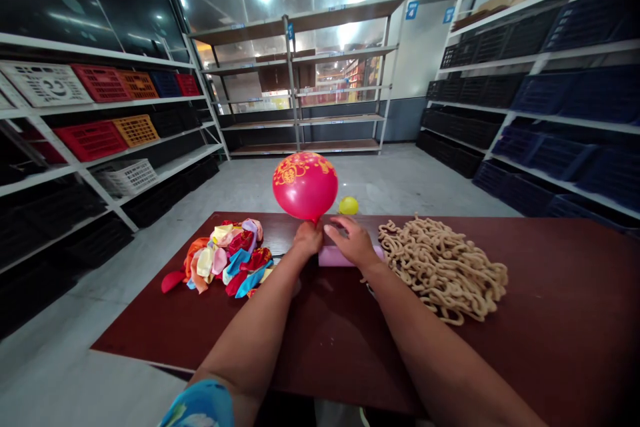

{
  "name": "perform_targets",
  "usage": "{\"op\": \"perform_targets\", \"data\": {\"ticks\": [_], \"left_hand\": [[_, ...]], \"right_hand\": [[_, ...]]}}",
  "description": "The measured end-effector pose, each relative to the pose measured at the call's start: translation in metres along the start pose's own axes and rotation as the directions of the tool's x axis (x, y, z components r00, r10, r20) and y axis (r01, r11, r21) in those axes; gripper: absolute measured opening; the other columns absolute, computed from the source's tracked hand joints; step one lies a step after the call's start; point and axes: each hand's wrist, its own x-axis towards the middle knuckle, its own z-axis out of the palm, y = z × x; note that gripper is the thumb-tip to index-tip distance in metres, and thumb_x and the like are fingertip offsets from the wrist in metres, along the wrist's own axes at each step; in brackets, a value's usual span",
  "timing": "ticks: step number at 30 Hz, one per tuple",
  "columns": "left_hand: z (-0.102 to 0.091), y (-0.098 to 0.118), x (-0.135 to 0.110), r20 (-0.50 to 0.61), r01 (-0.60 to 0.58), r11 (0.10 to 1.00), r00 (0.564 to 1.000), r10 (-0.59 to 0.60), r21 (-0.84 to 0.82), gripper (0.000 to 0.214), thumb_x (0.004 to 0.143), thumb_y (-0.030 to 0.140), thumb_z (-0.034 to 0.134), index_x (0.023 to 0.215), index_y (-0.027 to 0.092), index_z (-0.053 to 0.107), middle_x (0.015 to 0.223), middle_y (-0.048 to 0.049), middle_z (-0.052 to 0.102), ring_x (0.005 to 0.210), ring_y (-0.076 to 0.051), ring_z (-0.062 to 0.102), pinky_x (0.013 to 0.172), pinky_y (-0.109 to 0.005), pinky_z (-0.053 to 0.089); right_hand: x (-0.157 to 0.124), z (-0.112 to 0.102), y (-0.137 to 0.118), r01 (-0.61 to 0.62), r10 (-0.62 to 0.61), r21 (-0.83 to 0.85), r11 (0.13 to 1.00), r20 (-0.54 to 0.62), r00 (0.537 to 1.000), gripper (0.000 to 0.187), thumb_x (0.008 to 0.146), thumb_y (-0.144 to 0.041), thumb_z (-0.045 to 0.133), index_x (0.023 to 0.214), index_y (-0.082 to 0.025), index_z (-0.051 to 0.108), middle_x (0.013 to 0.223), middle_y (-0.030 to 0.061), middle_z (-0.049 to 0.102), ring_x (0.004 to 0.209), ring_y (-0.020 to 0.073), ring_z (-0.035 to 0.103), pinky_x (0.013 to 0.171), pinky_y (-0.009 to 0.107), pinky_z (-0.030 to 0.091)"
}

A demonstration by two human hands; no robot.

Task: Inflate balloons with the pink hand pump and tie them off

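Note:
An inflated red balloon point(305, 187) with yellow printing stands upright above the table. My left hand point(309, 238) is closed around its neck. Close by on the right, my right hand point(351, 240) has its fingers apart, thumb toward the balloon's neck, with nothing seen in it. Beneath and behind my hands is a pink-purple box-like thing point(333, 256), partly hidden by the right hand. To the left lies a pile of uninflated balloons point(227, 259) in many colours. A heap of tan cords point(445, 267) sits to the right of my right hand.
The dark red table point(330, 347) spans the foreground. A small yellow balloon point(349, 206) shows just beyond its far edge. Shelves with crates point(103, 82) line the left, dark blue crates point(555, 154) the right, and a metal rack point(295, 124) stands at the back.

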Motion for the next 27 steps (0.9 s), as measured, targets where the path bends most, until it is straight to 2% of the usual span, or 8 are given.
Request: {"op": "perform_targets", "data": {"ticks": [3, 6, 12, 16, 19, 21, 23, 27], "left_hand": [[0.003, 0.008, -0.008, 0.121, -0.086, 0.991, 0.990, 0.073, 0.101, 0.019, 0.062, 0.011, 0.064, 0.050, 0.022, 0.055, 0.048, -0.0041, 0.054, 0.058, -0.020, 0.057, 0.065, -0.027, 0.045], [0.006, 0.013, -0.017, 0.149, -0.124, 0.991, 0.982, 0.116, 0.048, 0.018, 0.057, 0.003, 0.064, 0.057, 0.022, 0.061, 0.064, -0.0079, 0.063, 0.079, -0.025, 0.062, 0.079, -0.030, 0.044], [0.009, 0.013, -0.021, 0.226, -0.118, 0.993, 0.968, 0.109, 0.026, 0.013, 0.064, 0.009, 0.065, 0.063, 0.021, 0.061, 0.074, -0.0091, 0.066, 0.090, -0.025, 0.062, 0.087, -0.032, 0.044], [0.008, 0.009, -0.017, 0.246, -0.004, 0.982, 0.968, 0.051, -0.187, 0.017, 0.066, 0.005, 0.059, 0.062, 0.021, 0.062, 0.073, -0.0083, 0.065, 0.092, -0.023, 0.060, 0.086, -0.031, 0.044], [0.007, 0.008, -0.014, 0.318, 0.003, 0.994, 0.948, 0.031, -0.106, 0.016, 0.067, 0.007, 0.062, 0.059, 0.020, 0.061, 0.058, -0.0046, 0.059, 0.072, -0.021, 0.060, 0.070, -0.027, 0.046], [0.007, 0.009, -0.013, 0.394, -0.074, 0.997, 0.917, 0.068, -0.002, 0.014, 0.065, 0.010, 0.067, 0.058, 0.020, 0.061, 0.052, -0.0018, 0.055, 0.055, -0.016, 0.053, 0.060, -0.024, 0.043], [0.007, 0.010, -0.012, 0.426, -0.145, 0.989, 0.896, 0.126, 0.011, 0.011, 0.065, 0.013, 0.070, 0.061, 0.020, 0.063, 0.051, -0.0002, 0.054, 0.048, -0.013, 0.047, 0.053, -0.021, 0.039], [0.005, 0.016, -0.014, 0.422, -0.112, 0.990, 0.896, 0.140, -0.089, 0.010, 0.071, 0.022, 0.068, 0.062, 0.019, 0.063, 0.052, -0.0002, 0.055, 0.047, -0.012, 0.046, 0.050, -0.020, 0.036]], "right_hand": [[0.003, 0.004, 0.005, -0.092, 0.080, 0.207, 0.974, 0.067, 0.995, 0.032, 0.076, -0.041, 0.058, 0.097, -0.019, 0.066, 0.101, 0.0067, 0.066, 0.092, 0.0190, 0.059, 0.082, 0.033, 0.044], [0.004, 0.007, 0.012, -0.204, 0.149, 0.421, 0.884, 0.160, 0.976, 0.033, 0.069, -0.041, 0.064, 0.094, -0.019, 0.067, 0.091, 0.0047, 0.069, 0.087, 0.0194, 0.061, 0.081, 0.035, 0.046], [0.006, 0.007, 0.015, -0.372, 0.215, 0.651, 0.662, 0.312, 0.926, 0.033, 0.059, -0.035, 0.072, 0.087, -0.018, 0.068, 0.086, 0.0031, 0.070, 0.084, 0.0198, 0.062, 0.086, 0.039, 0.044], [0.005, 0.001, 0.006, -0.255, 0.259, 0.727, 0.638, 0.110, 0.960, 0.052, 0.055, -0.027, 0.075, 0.106, -0.023, 0.062, 0.108, 0.0032, 0.066, 0.100, 0.0212, 0.057, 0.087, 0.037, 0.045], [0.004, -0.001, 0.002, -0.218, 0.313, 0.772, 0.597, 0.026, 0.949, 0.044, 0.058, -0.027, 0.074, 0.101, -0.024, 0.063, 0.109, 0.0019, 0.065, 0.101, 0.0199, 0.056, 0.086, 0.034, 0.045], [0.005, -0.001, 0.003, -0.349, 0.351, 0.816, 0.461, 0.194, 0.916, 0.027, 0.059, -0.032, 0.074, 0.082, -0.019, 0.066, 0.090, 0.0032, 0.068, 0.084, 0.0185, 0.059, 0.077, 0.034, 0.047], [0.006, -0.002, 0.005, -0.428, 0.348, 0.844, 0.324, 0.314, 0.883, 0.025, 0.061, -0.035, 0.073, 0.077, -0.018, 0.067, 0.083, 0.0027, 0.068, 0.072, 0.0145, 0.058, 0.070, 0.032, 0.047], [0.007, -0.002, 0.008, -0.478, 0.335, 0.868, 0.138, 0.413, 0.847, 0.029, 0.057, -0.034, 0.076, 0.079, -0.018, 0.066, 0.078, 0.0007, 0.067, 0.067, 0.0118, 0.057, 0.067, 0.029, 0.046]]}}
